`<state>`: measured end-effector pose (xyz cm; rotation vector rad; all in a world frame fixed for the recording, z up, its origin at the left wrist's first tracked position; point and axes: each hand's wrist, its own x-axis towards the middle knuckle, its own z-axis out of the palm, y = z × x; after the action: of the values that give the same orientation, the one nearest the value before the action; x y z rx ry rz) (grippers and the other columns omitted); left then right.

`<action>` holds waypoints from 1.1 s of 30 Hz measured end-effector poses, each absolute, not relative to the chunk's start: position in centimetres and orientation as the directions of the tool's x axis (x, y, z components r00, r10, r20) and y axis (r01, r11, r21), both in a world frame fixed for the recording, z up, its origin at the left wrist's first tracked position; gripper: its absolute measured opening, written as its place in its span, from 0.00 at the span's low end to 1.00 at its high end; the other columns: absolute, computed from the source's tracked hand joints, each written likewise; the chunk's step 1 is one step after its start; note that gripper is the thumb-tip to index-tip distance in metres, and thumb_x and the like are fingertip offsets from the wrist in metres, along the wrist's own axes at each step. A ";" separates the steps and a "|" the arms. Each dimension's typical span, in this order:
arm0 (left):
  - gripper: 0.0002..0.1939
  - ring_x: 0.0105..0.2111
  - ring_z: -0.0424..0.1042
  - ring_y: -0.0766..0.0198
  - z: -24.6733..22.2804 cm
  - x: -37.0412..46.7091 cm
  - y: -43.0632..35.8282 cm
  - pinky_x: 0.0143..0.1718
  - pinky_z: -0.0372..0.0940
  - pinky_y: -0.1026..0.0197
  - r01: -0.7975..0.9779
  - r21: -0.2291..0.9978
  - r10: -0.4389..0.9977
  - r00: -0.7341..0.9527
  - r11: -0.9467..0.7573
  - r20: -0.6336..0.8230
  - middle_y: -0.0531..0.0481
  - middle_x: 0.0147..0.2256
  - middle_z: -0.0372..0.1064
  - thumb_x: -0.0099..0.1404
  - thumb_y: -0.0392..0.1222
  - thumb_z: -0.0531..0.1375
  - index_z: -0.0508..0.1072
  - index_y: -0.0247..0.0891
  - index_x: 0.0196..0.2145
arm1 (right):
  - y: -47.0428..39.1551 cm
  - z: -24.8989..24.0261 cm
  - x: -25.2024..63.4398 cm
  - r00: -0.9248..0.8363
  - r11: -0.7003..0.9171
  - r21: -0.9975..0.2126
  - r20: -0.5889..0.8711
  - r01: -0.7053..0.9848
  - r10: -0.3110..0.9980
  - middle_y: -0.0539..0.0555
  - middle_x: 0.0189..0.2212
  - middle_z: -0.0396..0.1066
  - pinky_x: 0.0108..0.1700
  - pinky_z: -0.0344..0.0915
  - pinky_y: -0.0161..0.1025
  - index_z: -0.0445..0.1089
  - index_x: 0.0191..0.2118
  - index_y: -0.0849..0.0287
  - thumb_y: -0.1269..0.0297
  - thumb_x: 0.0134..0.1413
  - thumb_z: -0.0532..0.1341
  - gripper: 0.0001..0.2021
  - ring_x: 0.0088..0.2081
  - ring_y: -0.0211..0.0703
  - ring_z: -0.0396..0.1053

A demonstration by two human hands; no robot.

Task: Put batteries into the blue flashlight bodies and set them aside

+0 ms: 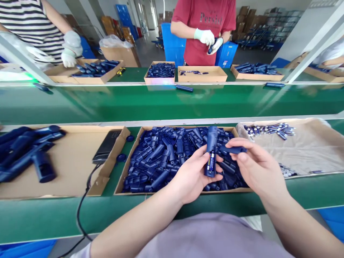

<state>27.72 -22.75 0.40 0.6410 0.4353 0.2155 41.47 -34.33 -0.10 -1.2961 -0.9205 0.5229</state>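
Observation:
My left hand point(192, 177) is closed around a dark blue cylindrical housing point(212, 139), held upright. Its battery slot faces me, and a battery point(211, 160) shows inside. Between thumb and fingers, my right hand point(258, 168) pinches a small dark blue battery cover point(233, 149), just right of the housing and apart from its slot. Both hands hover over a cardboard tray point(119, 186) heaped with loose blue covers point(161, 157). The shallow box point(319, 143) on the right, lined with pale sheeting, holds many batteries point(279, 129).
At left, a cardboard tray point(77, 150) holds several blue housings point(43, 166) and a black device point(107, 145) with a cable point(80, 208). A green belt point(134, 104) crosses ahead, carrying a few housings point(184, 88). Beyond it, gloved co-workers point(204, 46) handle parts beside more trays point(202, 73).

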 end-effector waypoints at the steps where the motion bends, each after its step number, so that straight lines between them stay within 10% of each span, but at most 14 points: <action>1: 0.11 0.33 0.69 0.66 0.4 27.7 -22.8 0.34 0.71 0.61 -0.057 0.613 0.316 0.892 0.788 -0.323 0.45 0.41 0.66 0.71 0.41 0.53 0.67 0.37 0.49 | -34.4 0.0 41.4 0.577 0.222 -0.948 0.316 0.230 0.753 0.55 0.51 0.68 0.56 0.66 0.44 0.72 0.51 0.49 0.58 0.63 0.60 0.12 0.54 0.46 0.65; 10: 0.13 0.35 0.73 0.63 0.6 27.6 -22.7 0.36 0.74 0.58 -0.028 0.583 0.247 0.921 0.812 -0.300 0.45 0.39 0.69 0.72 0.42 0.53 0.69 0.39 0.51 | -34.2 1.4 40.4 0.542 -0.030 -0.907 0.224 0.420 0.810 0.50 0.38 0.74 0.40 0.73 0.35 0.73 0.50 0.50 0.63 0.61 0.60 0.12 0.35 0.37 0.73; 33: 0.18 0.31 0.71 0.63 -0.2 27.5 -23.1 0.32 0.72 0.62 -0.007 0.612 0.193 0.952 0.790 -0.237 0.46 0.32 0.68 0.70 0.54 0.54 0.69 0.36 0.47 | -34.0 1.3 39.9 0.346 -0.057 -0.478 0.544 0.876 0.764 0.58 0.45 0.62 0.44 0.71 0.43 0.72 0.51 0.52 0.64 0.61 0.60 0.13 0.44 0.46 0.67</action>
<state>27.46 -23.09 -0.17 0.6527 0.2968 0.1093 39.94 -33.99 1.26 -1.8403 -1.4433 -0.1840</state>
